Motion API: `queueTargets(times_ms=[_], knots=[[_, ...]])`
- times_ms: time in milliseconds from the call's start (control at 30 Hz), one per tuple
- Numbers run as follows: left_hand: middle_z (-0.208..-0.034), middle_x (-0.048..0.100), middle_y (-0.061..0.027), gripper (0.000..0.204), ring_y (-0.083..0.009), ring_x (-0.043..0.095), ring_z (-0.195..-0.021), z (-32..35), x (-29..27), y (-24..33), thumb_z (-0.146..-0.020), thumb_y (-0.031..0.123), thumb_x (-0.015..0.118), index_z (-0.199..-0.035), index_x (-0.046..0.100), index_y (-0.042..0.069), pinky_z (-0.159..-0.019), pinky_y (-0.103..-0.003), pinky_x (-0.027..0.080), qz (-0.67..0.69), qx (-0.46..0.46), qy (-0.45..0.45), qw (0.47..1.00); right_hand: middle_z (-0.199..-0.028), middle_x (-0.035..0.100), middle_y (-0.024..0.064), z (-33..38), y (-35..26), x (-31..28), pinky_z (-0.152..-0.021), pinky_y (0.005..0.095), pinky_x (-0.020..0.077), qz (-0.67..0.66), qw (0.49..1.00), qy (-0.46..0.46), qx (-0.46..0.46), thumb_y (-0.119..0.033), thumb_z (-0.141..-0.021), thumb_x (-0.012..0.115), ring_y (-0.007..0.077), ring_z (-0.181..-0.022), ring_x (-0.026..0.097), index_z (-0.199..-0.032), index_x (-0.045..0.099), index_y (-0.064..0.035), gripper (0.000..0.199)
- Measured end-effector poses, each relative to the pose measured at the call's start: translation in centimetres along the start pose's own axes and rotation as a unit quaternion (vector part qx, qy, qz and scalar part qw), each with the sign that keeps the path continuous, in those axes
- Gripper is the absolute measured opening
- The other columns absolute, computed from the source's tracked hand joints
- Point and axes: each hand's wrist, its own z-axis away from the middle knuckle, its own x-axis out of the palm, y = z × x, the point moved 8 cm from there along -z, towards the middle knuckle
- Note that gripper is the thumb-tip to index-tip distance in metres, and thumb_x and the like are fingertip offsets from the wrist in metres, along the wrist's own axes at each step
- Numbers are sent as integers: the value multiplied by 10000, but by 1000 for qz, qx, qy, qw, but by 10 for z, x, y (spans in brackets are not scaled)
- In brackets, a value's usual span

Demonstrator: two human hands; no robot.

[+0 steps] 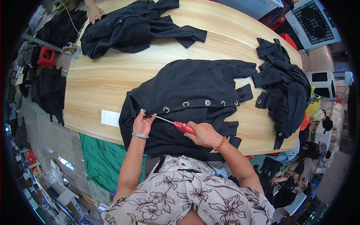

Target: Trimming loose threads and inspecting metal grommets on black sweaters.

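Observation:
A black knitted cardigan (195, 80) lies spread on the table before me, its collar end to the left and a row of dark, shiny buttons (185, 104) along its front. At the collar end, my left hand (142, 125) pinches the front edge by the top button. My right hand (204, 134) is wrapped round a red-handled tool (183, 127) with a thin straight metal shaft. The shaft points left, and its tip reaches the fingers of my left hand. What the tip touches is too small to make out.
On the pale wooden table (93, 90), a white paper card (110, 118) lies left of the cardigan. Another dark cardigan (127, 28) is at the far left, with another person's hand (96, 14) on it. A third dark garment (287, 88) lies bunched at the right edge.

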Motion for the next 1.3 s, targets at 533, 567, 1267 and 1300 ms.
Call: queueTargets(times_ms=[533, 567, 1267, 1300], knots=[[-869, 685, -50, 192, -182, 680, -784, -4, 62, -62, -927, 273, 667, -938, 667, 82, -611, -280, 538, -146, -94, 13, 985, -799, 654, 182, 52, 52, -16, -697, 479, 487, -88, 988, 91, 91, -240, -917, 625, 389, -789, 649, -1057, 537, -87, 225], [-879, 687, -54, 188, -182, 677, -793, -4, 67, -62, -931, 268, 661, -946, 670, 81, -631, -282, 537, -126, -85, -5, 988, -790, 652, 187, 53, 55, -16, -697, 480, 486, -79, 989, 76, 101, -247, -916, 624, 391, -791, 649, -1052, 538, -87, 227], [-1112, 671, -140, 487, -241, 702, -811, 14, 92, -91, -986, 482, 488, -1126, 609, 31, -615, -292, 574, -25, -204, -113, 972, -839, 665, 188, 66, 61, -8, -716, 459, 501, -128, 985, 85, 76, -261, -915, 638, 409, -817, 652, -1121, 539, -97, 281], [-1110, 669, -144, 453, -240, 703, -806, 12, 98, -98, -980, 452, 519, -1123, 604, 31, -609, -289, 577, -31, -208, -105, 972, -852, 665, 187, 68, 64, -10, -718, 457, 504, -137, 983, 96, 82, -249, -915, 638, 407, -822, 653, -1127, 539, -99, 277]])
